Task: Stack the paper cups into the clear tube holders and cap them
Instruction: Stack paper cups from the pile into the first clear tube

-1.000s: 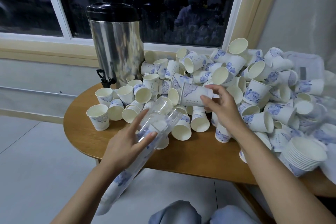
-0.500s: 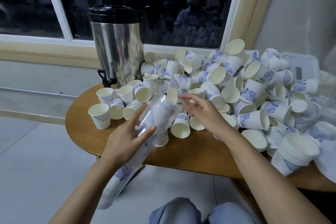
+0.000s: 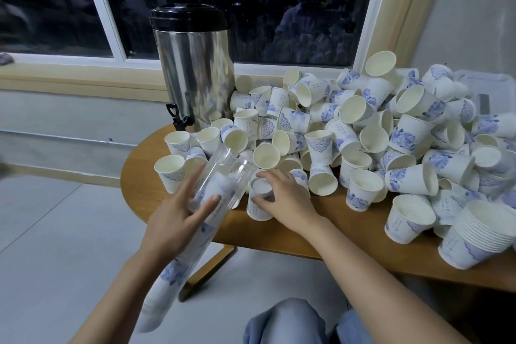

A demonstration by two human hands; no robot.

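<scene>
Your left hand (image 3: 178,220) grips the clear tube holder (image 3: 212,193), tilted, mouth toward the cup pile (image 3: 363,131), with stacked cups inside. Your right hand (image 3: 284,198) closes around an upside-down paper cup (image 3: 258,204) standing on the wooden counter (image 3: 279,234) just beside the tube.

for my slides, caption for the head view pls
Left hand holds a clear tube of cups; right hand grips an upside-down cup.

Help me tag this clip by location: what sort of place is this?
Probably an office pantry or break corner, at night: a steel drink urn with a tap stands on a round wooden table under a dark window, beside heaps of disposable paper cups.
</scene>
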